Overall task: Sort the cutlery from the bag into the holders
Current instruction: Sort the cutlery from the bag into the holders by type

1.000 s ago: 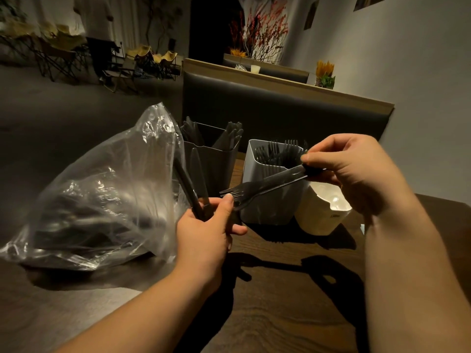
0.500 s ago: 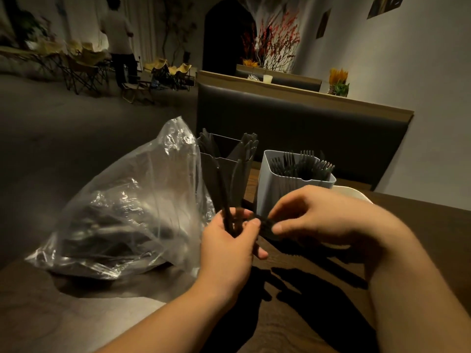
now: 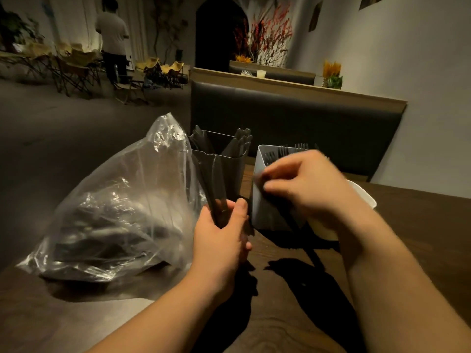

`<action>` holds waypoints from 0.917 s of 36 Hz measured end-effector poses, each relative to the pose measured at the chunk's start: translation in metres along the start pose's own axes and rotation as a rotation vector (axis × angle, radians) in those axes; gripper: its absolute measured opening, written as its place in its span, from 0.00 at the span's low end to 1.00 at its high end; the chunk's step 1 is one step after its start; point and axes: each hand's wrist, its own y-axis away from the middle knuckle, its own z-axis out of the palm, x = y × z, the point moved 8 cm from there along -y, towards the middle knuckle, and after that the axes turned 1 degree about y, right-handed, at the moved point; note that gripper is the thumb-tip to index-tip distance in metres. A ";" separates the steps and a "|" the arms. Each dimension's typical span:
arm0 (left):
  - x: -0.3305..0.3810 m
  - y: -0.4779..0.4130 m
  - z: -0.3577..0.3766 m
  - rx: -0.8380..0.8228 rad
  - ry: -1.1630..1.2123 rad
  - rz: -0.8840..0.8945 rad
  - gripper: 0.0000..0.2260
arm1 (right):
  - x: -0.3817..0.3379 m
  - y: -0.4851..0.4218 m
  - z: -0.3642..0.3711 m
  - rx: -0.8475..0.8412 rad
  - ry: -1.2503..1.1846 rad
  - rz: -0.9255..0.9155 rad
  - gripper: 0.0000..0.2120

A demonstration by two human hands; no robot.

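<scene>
A clear plastic bag with dark cutlery inside lies on the wooden table at the left. My left hand grips a small bunch of black cutlery upright, just right of the bag. Behind it stands a black holder with black cutlery in it. Beside that, a white holder has forks sticking out. My right hand, blurred, is in front of the white holder and pinches one black piece that slants down toward the table.
A white container sits behind my right wrist. A dark padded bench back runs behind the holders. The table's left edge lies just past the bag. A person stands among folding chairs far back.
My right hand came down from the white holder to the bunch in my left hand, then rose back toward that holder with one black piece. The left hand stayed put.
</scene>
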 end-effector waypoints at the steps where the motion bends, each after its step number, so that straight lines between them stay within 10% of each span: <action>1: -0.004 0.000 0.002 -0.028 0.000 -0.046 0.12 | 0.003 0.001 -0.021 0.131 -0.140 -0.004 0.11; 7: -0.023 0.005 0.020 -0.237 0.131 -0.282 0.12 | 0.031 0.029 -0.109 0.832 -1.060 -0.188 0.07; 13: -0.018 0.007 0.031 -0.293 0.100 -0.198 0.10 | 0.045 0.042 -0.115 1.146 -0.890 -0.294 0.07; 21: -0.011 0.002 0.029 -0.283 0.210 -0.190 0.11 | 0.052 0.018 -0.085 1.055 -0.248 -0.269 0.18; 33: -0.010 -0.005 0.025 -0.318 0.452 -0.347 0.12 | 0.045 -0.009 -0.050 0.346 0.610 0.015 0.17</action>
